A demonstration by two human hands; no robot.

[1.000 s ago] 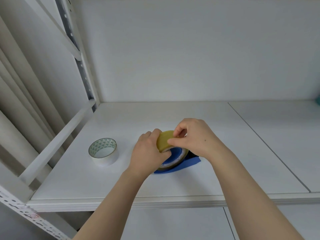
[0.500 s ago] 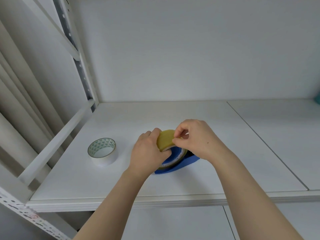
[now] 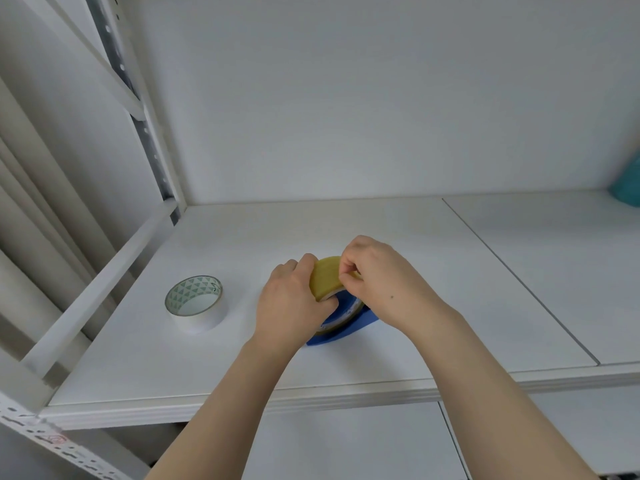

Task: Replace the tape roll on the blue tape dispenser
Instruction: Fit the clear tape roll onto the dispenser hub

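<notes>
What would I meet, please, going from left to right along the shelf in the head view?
Along the shelf: white tape roll → left hand → yellow tape roll → right hand → teal object at the far right edge.

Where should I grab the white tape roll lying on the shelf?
Come from above: the white tape roll lies flat on the shelf with its hole up, so pinch its rim, thumb inside the core, fingers on the outer wall.
</notes>
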